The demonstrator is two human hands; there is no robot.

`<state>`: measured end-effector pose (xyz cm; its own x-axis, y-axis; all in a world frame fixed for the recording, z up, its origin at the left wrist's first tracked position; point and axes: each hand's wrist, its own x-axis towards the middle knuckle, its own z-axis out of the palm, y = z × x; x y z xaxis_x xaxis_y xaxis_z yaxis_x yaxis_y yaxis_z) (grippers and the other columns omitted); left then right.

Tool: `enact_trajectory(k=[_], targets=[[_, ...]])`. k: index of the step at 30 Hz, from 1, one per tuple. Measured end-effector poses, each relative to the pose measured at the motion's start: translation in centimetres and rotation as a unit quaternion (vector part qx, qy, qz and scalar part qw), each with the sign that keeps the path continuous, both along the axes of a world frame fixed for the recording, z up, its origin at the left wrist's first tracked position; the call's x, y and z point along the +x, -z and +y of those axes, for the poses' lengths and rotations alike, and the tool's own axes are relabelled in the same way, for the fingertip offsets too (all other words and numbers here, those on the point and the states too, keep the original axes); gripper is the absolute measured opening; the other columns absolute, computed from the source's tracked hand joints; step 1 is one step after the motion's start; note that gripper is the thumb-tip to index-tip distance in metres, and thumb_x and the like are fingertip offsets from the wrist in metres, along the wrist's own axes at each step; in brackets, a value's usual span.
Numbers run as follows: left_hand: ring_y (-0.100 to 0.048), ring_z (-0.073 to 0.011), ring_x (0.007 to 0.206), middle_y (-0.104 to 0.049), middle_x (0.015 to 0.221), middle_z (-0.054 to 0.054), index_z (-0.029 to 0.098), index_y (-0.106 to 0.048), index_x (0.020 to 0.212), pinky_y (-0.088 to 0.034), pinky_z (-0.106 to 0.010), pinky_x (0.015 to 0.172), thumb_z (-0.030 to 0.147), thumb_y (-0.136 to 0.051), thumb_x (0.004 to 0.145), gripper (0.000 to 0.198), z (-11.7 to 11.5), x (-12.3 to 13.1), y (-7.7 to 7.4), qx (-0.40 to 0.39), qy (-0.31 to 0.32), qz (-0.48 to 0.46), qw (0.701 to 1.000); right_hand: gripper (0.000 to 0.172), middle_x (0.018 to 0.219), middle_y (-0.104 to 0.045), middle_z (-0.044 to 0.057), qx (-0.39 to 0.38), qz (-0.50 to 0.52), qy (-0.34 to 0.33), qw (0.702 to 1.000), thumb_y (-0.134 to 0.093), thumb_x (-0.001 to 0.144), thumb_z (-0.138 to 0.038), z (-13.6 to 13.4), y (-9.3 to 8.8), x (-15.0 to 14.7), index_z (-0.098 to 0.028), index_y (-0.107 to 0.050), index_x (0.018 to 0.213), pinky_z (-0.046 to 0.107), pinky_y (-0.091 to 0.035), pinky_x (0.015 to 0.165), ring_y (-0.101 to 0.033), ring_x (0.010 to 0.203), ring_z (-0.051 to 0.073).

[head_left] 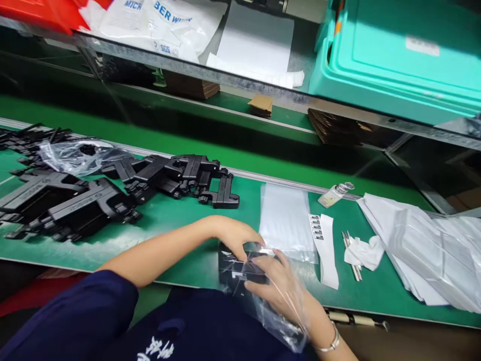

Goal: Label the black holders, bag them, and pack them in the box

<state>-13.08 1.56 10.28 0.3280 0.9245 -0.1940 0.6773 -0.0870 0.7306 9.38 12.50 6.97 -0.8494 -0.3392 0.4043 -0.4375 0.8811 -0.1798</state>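
Close to my body, at the table's front edge, is a clear plastic bag (280,321) with a flat black item (230,273) with small white marks in or under it. My left hand (237,236) is bent over the far end of the bag, thumb and fingers closed on it. My right hand (276,283) grips the bag from the right with bent fingers; loose film lies over its back and wrist. Whether the right fingers are inside the bag I cannot tell. Just beyond both hands lies a stack of clear bags (285,215).
Black plastic frames (86,203) and several black brackets (225,190) cover the left. Rightward lie a label strip (327,250), a small bottle (334,194), tweezers (351,255), a crumpled white cloth (364,252) and white packaging (428,250). Overhead, a shelf holds a teal bin (398,60).
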Motion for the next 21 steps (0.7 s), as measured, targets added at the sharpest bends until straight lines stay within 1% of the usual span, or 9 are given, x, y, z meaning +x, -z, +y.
enact_trajectory(k=[2, 4, 8, 10, 12, 14, 16, 18, 21], targets=[[-0.066, -0.0226, 0.086, -0.072, 0.096, -0.002, 0.019, -0.066, 0.102, -0.052, -0.027, 0.075, 0.025, -0.069, 0.071, 0.032, -0.5, -0.6, 1.7, -0.070, 0.045, -0.106, 0.991, 0.030, 0.126, -0.066, 0.008, 0.003, -0.030, -0.036, 0.999, -0.054, 0.088, -0.013, -0.7, -0.7, -0.4, -0.031, -0.071, 0.106, 0.051, -0.039, 0.111, -0.061, 0.116, 0.022], [-0.066, -0.0226, 0.087, -0.071, 0.097, -0.001, 0.018, -0.065, 0.103, -0.052, -0.025, 0.072, 0.028, -0.070, 0.071, 0.035, -1.7, -0.3, 3.0, -0.089, 0.018, -0.177, 0.980, 0.030, 0.125, -0.066, 0.005, -0.043, -0.057, -0.040, 0.997, -0.051, 0.088, -0.012, -0.7, -1.1, -0.4, -0.030, -0.070, 0.102, 0.052, -0.032, 0.116, -0.060, 0.118, 0.021], [-0.065, -0.0265, 0.102, -0.068, 0.114, -0.004, 0.020, -0.055, 0.123, -0.051, -0.025, 0.082, 0.037, -0.079, 0.063, 0.067, -5.1, 0.7, 3.4, -0.081, -0.055, -0.165, 0.981, 0.023, 0.112, -0.070, 0.005, -0.208, -0.130, 0.009, 0.969, -0.048, 0.090, -0.015, 1.6, -1.3, 0.8, -0.027, -0.067, 0.094, 0.052, -0.034, 0.114, -0.063, 0.108, 0.020], [-0.066, -0.0254, 0.102, -0.067, 0.115, -0.004, 0.021, -0.052, 0.126, -0.050, -0.026, 0.083, 0.033, -0.078, 0.063, 0.069, -6.4, 1.1, 3.2, -0.075, -0.088, -0.137, 0.984, 0.019, 0.104, -0.070, 0.006, -0.359, -0.066, 0.114, 0.924, -0.048, 0.091, -0.019, 3.3, -1.6, 1.6, -0.025, -0.065, 0.086, 0.050, -0.045, 0.105, -0.065, 0.101, 0.021], [-0.068, -0.0232, 0.094, -0.069, 0.109, -0.004, 0.021, -0.051, 0.126, -0.051, -0.026, 0.079, 0.026, -0.072, 0.066, 0.064, -7.0, 1.3, 3.4, -0.065, -0.152, -0.124, 0.979, 0.018, 0.092, -0.069, 0.004, -0.489, 0.092, 0.232, 0.836, -0.048, 0.092, -0.019, 4.2, -2.2, 2.3, -0.024, -0.063, 0.083, 0.042, -0.055, 0.089, -0.066, 0.088, 0.020], [-0.068, -0.0228, 0.093, -0.069, 0.107, -0.005, 0.019, -0.048, 0.127, -0.052, -0.028, 0.079, 0.025, -0.067, 0.069, 0.062, -7.0, 1.4, 4.2, -0.036, -0.249, -0.130, 0.959, 0.021, 0.078, -0.067, 0.001, -0.530, 0.175, 0.241, 0.794, -0.046, 0.093, -0.017, 3.9, -3.1, 2.6, -0.025, -0.064, 0.086, 0.031, -0.057, 0.071, -0.064, 0.071, 0.016], [-0.067, -0.0235, 0.094, -0.069, 0.108, -0.007, 0.017, -0.044, 0.132, -0.053, -0.032, 0.083, 0.030, -0.065, 0.072, 0.065, -6.3, 1.4, 5.0, 0.000, -0.333, -0.145, 0.932, 0.022, 0.077, -0.069, 0.000, -0.465, 0.081, 0.143, 0.870, -0.046, 0.095, -0.019, 2.1, -4.1, 2.1, -0.027, -0.067, 0.097, 0.028, -0.056, 0.069, -0.066, 0.071, 0.015], [-0.068, -0.0238, 0.093, -0.069, 0.111, -0.009, 0.016, -0.034, 0.143, -0.054, -0.034, 0.084, 0.036, -0.065, 0.074, 0.078, -5.3, 1.8, 5.5, 0.023, -0.365, -0.146, 0.919, 0.028, 0.105, -0.072, 0.007, -0.309, -0.086, 0.050, 0.946, -0.055, 0.094, -0.030, -0.1, -4.7, 0.7, -0.025, -0.063, 0.121, 0.036, -0.055, 0.088, -0.067, 0.100, 0.022], [-0.069, -0.0263, 0.097, -0.067, 0.119, -0.011, 0.018, -0.008, 0.155, -0.055, -0.035, 0.085, 0.041, -0.070, 0.072, 0.106, -4.4, 3.6, 5.1, 0.050, -0.355, -0.107, 0.927, 0.060, 0.133, -0.058, 0.018, -0.182, -0.088, 0.166, 0.965, -0.065, 0.086, -0.046, -2.0, -4.7, -2.4, -0.014, -0.052, 0.134, 0.049, -0.043, 0.106, -0.052, 0.126, 0.032]])
